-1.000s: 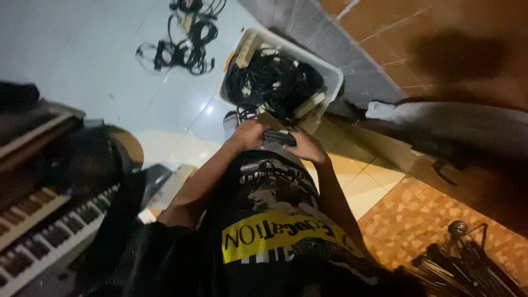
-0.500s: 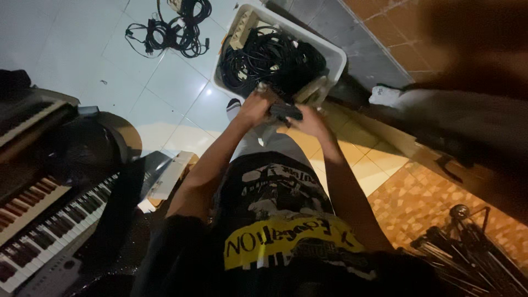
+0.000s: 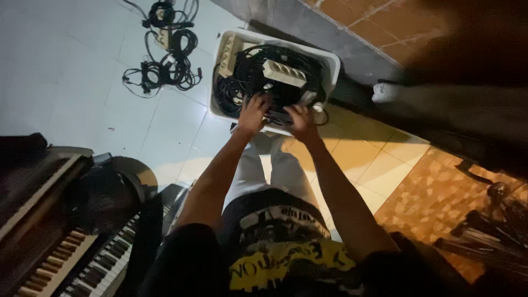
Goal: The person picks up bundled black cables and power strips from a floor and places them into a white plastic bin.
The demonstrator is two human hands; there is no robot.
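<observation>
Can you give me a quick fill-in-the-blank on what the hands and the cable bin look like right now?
1. Both hands, the left hand and right hand, reach into a white ____ full of black cables.
2. The power strip lying on top of those cables is ____ in colour.
3. More coiled cables lie on the ____ beside it.
4. At the lower left stands a ____ with black and white keys.

Missing words: bin; white; floor; keyboard

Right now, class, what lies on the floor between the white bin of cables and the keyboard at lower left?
In the head view, only bare pale floor tiles lie between the white bin and the keyboard.
</observation>
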